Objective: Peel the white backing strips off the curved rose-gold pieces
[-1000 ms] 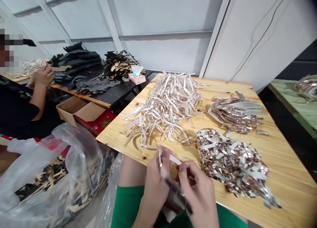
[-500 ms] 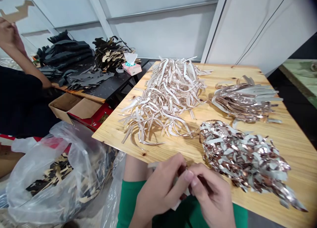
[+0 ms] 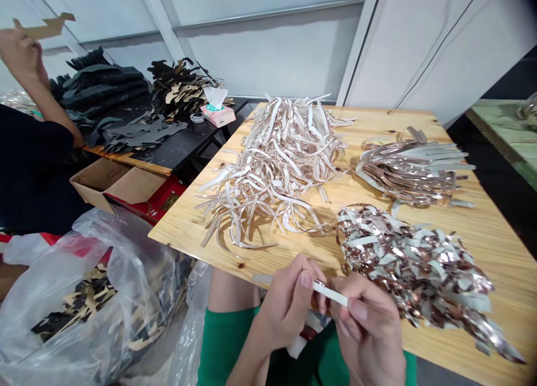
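My left hand [image 3: 287, 305] and my right hand [image 3: 369, 330] are close together at the near edge of the wooden table [image 3: 495, 229]. Both pinch a narrow pale strip [image 3: 329, 291] that spans between their fingertips. Just right of my hands lies a heap of short shiny rose-gold pieces [image 3: 415, 263]. A big pile of long pale strips [image 3: 281, 168] covers the table's middle. A neater bundle of shiny strips [image 3: 413, 170] lies at the far right. More material sits under my hands in my lap, mostly hidden.
A clear plastic bag [image 3: 88, 302] of dark and tan scraps stands at my left. Beyond it are an open cardboard box [image 3: 113, 182] and a black table with dark stacks [image 3: 104, 86] and a tissue box [image 3: 218, 113]. Another person's raised hand [image 3: 20, 53] holds a tan cut-out.
My hands have drawn the pale strip out between them, so it now shows stretched between the fingertips. The view has shifted slightly. The other person's hand stays raised with the cut-out.
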### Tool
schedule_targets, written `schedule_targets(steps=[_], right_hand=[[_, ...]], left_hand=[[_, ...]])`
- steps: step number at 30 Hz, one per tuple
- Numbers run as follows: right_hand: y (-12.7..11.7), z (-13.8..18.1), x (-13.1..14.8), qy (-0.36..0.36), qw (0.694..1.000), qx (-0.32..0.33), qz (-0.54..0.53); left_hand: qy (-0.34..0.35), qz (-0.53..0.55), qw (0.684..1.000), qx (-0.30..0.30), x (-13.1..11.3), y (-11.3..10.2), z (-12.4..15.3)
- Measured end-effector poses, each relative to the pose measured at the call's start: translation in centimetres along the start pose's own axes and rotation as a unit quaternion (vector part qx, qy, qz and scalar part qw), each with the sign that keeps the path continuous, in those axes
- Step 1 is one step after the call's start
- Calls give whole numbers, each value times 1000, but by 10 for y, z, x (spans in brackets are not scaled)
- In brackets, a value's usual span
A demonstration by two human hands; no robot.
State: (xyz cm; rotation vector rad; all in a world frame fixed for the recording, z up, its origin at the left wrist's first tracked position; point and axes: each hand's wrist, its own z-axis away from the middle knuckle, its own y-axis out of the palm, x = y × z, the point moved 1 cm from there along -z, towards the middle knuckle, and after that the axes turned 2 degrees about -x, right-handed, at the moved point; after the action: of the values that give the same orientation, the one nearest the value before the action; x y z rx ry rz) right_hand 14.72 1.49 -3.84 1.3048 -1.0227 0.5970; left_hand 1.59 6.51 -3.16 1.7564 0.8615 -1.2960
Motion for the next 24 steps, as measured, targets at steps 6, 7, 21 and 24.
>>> schedule_targets(steps=[6,7,21,24], right_hand=[[21,-11,12,12,988,13,-153],[20,-11,11,7,988,0,-155],[26,14,15,-22,947,-44,317],[17,11,14,-37,959,-11,279]], left_hand=[[-12,146,989,-25,7,0,-4],[-8,128,991,-36,6,-1,-4],[11,-87,996,27,2,-12,1],[-21,-102,993,54,-2,-9,-2]])
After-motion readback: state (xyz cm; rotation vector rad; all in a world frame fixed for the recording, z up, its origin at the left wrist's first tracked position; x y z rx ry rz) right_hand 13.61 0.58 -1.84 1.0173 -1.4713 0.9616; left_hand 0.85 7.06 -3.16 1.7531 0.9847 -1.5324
